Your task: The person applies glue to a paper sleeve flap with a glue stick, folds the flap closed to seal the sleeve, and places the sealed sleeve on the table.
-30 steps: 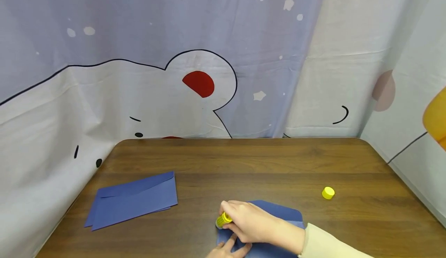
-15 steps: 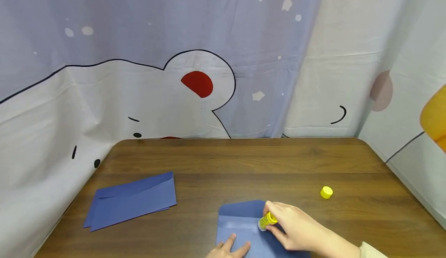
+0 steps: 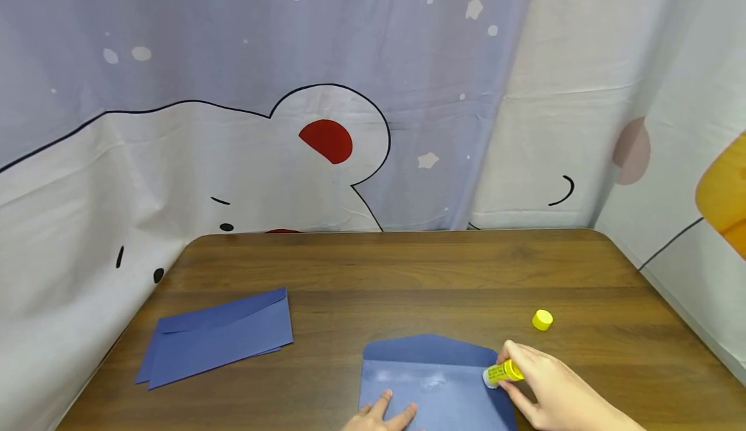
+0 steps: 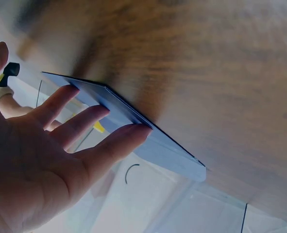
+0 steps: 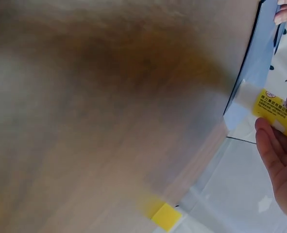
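Note:
A blue envelope (image 3: 449,389) lies on the table with its flap (image 3: 428,348) spread out toward the far side. Pale, shiny smears show just below the fold. My right hand (image 3: 556,389) pinches a yellow glue stick (image 3: 504,373), whose white end touches the envelope near its right edge. In the right wrist view, printed text shows on the barrel of the glue stick (image 5: 277,109). My left hand (image 3: 379,418) rests spread fingertips on the envelope's lower left; in the left wrist view the fingers (image 4: 119,143) look nearly straight, pressing on the paper.
A yellow cap (image 3: 542,320) stands on the table at the right, beyond my right hand. More blue envelopes (image 3: 218,340) lie overlapped on the left. The wooden table (image 3: 373,263) ends at a printed curtain (image 3: 245,165) behind and at the sides.
My right hand has slid the glue stick from the envelope's left side across to its right edge, leaving shiny smears. My left hand stays in place on the paper.

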Demonstrator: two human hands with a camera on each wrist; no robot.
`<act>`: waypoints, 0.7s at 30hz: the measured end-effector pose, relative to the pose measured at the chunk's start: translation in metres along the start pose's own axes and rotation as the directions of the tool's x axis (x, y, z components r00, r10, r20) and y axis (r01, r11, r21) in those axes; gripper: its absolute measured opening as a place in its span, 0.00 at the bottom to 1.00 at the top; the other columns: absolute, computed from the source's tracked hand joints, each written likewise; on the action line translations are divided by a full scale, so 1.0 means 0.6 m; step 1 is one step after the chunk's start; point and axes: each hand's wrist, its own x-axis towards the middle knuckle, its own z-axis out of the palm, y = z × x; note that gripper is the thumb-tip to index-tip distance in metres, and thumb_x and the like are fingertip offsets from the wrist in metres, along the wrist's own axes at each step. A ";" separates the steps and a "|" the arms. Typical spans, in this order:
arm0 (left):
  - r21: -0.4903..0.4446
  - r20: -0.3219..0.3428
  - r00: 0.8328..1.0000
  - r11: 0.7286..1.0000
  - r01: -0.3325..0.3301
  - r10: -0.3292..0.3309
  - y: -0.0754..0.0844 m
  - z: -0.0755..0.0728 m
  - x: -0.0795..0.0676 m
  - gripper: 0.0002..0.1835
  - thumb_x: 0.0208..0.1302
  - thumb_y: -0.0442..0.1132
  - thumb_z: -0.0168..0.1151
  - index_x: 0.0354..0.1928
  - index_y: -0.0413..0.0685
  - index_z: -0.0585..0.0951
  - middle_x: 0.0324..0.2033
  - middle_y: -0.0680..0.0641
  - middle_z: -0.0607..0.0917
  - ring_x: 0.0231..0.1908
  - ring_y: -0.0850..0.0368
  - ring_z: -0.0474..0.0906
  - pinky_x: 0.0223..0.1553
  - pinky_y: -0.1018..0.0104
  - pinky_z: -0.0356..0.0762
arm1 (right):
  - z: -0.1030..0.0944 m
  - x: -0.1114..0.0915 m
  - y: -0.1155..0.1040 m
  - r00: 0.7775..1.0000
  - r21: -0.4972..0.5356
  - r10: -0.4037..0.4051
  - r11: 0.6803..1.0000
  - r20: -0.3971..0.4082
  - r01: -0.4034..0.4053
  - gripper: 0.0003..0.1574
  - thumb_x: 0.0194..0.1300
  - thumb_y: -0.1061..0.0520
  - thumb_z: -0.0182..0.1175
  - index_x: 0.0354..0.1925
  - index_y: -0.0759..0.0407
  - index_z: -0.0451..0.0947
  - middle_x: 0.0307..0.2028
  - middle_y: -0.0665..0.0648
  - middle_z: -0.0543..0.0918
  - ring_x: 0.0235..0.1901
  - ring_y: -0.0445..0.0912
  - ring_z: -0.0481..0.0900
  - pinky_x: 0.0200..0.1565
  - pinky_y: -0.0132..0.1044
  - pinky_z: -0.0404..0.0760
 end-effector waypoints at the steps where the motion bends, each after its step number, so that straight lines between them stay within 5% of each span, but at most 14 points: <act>1: 0.007 -0.005 1.000 1.000 -0.005 0.005 0.000 0.000 0.000 0.27 0.64 0.61 0.54 0.64 0.65 0.73 0.58 0.34 0.78 0.45 0.35 0.82 0.47 0.57 0.80 | -0.002 -0.003 0.000 1.000 0.001 0.011 1.000 0.001 -0.011 0.23 0.50 0.64 0.71 0.39 0.48 0.71 0.34 0.32 0.73 0.32 0.27 0.72 0.36 0.17 0.67; 6: 0.024 0.003 1.000 1.000 0.001 -0.001 -0.001 0.002 -0.001 0.28 0.63 0.61 0.54 0.65 0.66 0.73 0.58 0.35 0.77 0.45 0.35 0.82 0.48 0.57 0.80 | -0.005 -0.004 -0.003 0.999 0.000 0.036 0.999 0.016 -0.036 0.26 0.46 0.66 0.71 0.37 0.48 0.69 0.33 0.31 0.72 0.32 0.26 0.71 0.35 0.17 0.67; 15: 0.059 -0.056 0.998 0.998 0.001 0.003 -0.003 0.012 -0.001 0.27 0.63 0.61 0.55 0.63 0.67 0.74 0.57 0.35 0.79 0.45 0.37 0.83 0.49 0.60 0.79 | 0.021 0.034 -0.010 0.996 0.034 -0.087 0.996 0.000 0.087 0.18 0.54 0.60 0.70 0.38 0.51 0.71 0.34 0.36 0.74 0.33 0.29 0.72 0.37 0.17 0.69; 18: 0.059 -0.036 0.999 0.998 0.022 -0.020 -0.001 0.011 0.000 0.27 0.63 0.62 0.54 0.63 0.68 0.73 0.57 0.36 0.78 0.47 0.39 0.82 0.50 0.60 0.78 | 0.033 0.049 -0.015 0.994 0.027 -0.107 0.994 0.010 0.107 0.17 0.57 0.58 0.69 0.41 0.53 0.71 0.36 0.38 0.75 0.34 0.31 0.74 0.39 0.20 0.71; 21: 0.127 -0.025 0.999 0.992 -0.021 0.024 0.000 0.009 0.000 0.27 0.64 0.63 0.52 0.64 0.68 0.73 0.59 0.44 0.78 0.52 0.44 0.80 0.49 0.62 0.78 | 0.044 0.066 -0.024 0.993 0.040 -0.110 0.993 0.033 0.108 0.19 0.55 0.58 0.69 0.43 0.53 0.71 0.37 0.40 0.76 0.35 0.32 0.75 0.39 0.21 0.73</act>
